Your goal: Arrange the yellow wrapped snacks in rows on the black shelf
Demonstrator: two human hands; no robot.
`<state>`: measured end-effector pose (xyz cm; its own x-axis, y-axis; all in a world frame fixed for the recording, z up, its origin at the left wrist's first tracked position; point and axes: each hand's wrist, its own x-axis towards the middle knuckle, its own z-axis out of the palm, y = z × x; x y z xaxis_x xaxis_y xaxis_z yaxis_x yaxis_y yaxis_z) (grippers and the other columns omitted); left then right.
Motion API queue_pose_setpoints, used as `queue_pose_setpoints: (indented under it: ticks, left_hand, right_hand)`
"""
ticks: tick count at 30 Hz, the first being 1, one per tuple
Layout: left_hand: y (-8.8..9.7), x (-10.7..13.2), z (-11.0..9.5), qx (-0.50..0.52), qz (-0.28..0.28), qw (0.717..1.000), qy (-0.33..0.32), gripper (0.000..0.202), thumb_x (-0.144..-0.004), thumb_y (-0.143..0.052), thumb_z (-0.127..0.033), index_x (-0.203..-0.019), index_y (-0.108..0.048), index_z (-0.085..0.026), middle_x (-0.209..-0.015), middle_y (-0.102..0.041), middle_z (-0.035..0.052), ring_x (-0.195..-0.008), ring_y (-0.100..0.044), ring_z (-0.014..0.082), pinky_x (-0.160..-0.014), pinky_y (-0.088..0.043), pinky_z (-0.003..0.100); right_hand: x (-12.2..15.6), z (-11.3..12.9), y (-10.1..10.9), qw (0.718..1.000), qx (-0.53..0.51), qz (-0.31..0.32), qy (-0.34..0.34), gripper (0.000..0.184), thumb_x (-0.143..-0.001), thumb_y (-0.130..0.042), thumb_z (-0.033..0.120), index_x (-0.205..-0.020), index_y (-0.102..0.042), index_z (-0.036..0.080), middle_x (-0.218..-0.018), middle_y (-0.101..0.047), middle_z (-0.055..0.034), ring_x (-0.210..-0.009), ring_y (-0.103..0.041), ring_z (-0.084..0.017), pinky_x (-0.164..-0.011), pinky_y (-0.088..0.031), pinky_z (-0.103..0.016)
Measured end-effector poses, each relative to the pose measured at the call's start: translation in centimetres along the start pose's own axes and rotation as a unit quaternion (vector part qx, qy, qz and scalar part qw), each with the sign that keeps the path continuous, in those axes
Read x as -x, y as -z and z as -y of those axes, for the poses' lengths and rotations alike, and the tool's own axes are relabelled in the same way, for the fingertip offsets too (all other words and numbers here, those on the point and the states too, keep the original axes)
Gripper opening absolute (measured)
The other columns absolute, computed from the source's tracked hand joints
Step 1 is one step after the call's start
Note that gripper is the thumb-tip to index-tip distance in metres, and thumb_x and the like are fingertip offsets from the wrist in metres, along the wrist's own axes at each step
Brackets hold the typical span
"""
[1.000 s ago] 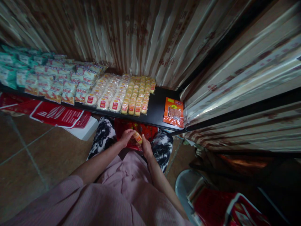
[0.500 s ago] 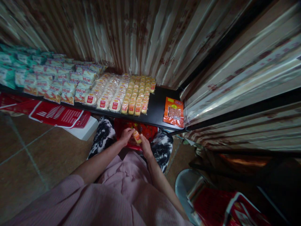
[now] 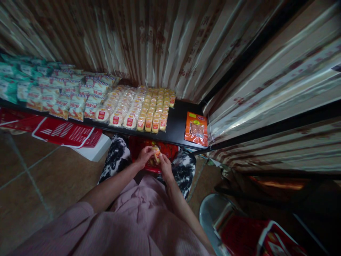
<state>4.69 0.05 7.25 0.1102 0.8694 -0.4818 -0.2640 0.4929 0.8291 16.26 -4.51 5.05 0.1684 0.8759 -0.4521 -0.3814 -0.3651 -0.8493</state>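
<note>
A small yellow packaged cake [image 3: 157,153] with a red-and-white label is held between my two hands, above my lap. My left hand [image 3: 145,156] pinches it from the left side. On its right lower side, the fingers of my right hand [image 3: 165,165] close on it. Below the hands lies a red basket [image 3: 135,142] with packets in it, between my knees. On the black shelf [image 3: 174,122] in front stand rows of similar yellow cakes [image 3: 156,110]. Round white packaged cakes [image 3: 124,108] stand in rows to their left.
Blue-and-white snack bags [image 3: 77,94] and green bags [image 3: 9,87] fill the shelf's left part. An orange packet [image 3: 196,128] lies at its right end. Red baskets [image 3: 66,129] and a white box [image 3: 93,149] are below left. A grey stool [image 3: 210,217] stands lower right, beside striped curtains [image 3: 165,42].
Both hands and the packaged cake have shifted very slightly to the right, and the cake is turned a little more upright. The shelf goods have stayed as they were.
</note>
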Motion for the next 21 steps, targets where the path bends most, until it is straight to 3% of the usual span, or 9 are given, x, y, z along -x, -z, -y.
queue_pose_setpoints:
  ticks: [6,11,16,21]
  left_hand:
    - [-0.1,-0.5,0.1,-0.037,-0.061,0.997,-0.002,0.02,-0.068,-0.069,-0.024,-0.085,-0.063,-0.015,-0.079,-0.067,0.0031,-0.068,-0.061,0.0115,-0.063,-0.048,0.021]
    - [0.0,-0.8,0.2,-0.068,-0.083,0.994,-0.023,0.023,-0.069,-0.07,-0.028,-0.086,-0.064,-0.014,-0.082,-0.068,0.0048,-0.072,-0.062,0.0129,-0.066,-0.048,0.021]
    - [-0.2,-0.6,0.1,-0.101,-0.079,0.992,-0.02,0.022,-0.072,-0.067,-0.033,-0.082,-0.064,-0.014,-0.075,-0.066,0.0032,-0.068,-0.06,0.0122,-0.062,-0.045,0.02]
    - [-0.4,0.0,-0.4,-0.094,-0.069,0.993,-0.01,0.023,-0.072,-0.064,-0.037,-0.078,-0.062,-0.015,-0.072,-0.063,0.0015,-0.066,-0.058,0.0118,-0.06,-0.043,0.02]
  right_hand:
    - [0.4,0.7,-0.2,1.0,0.008,0.008,-0.022,0.045,-0.063,-0.071,0.049,-0.097,-0.068,0.019,-0.085,-0.07,-0.002,-0.069,-0.06,-0.014,-0.058,-0.045,-0.022]
    - [0.5,1.1,-0.1,1.0,0.001,0.007,-0.027,0.037,-0.061,-0.072,0.039,-0.092,-0.069,0.018,-0.074,-0.067,0.0013,-0.058,-0.053,-0.009,-0.051,-0.039,-0.018]
    - [0.8,1.3,-0.3,0.999,-0.001,0.024,-0.03,0.036,-0.062,-0.069,0.033,-0.094,-0.067,0.018,-0.072,-0.066,0.0025,-0.054,-0.051,-0.007,-0.051,-0.039,-0.018]
    - [1.0,1.7,-0.8,0.999,-0.016,0.004,-0.038,0.039,-0.06,-0.069,0.035,-0.095,-0.066,0.017,-0.072,-0.065,0.0023,-0.052,-0.05,-0.008,-0.051,-0.039,-0.019]
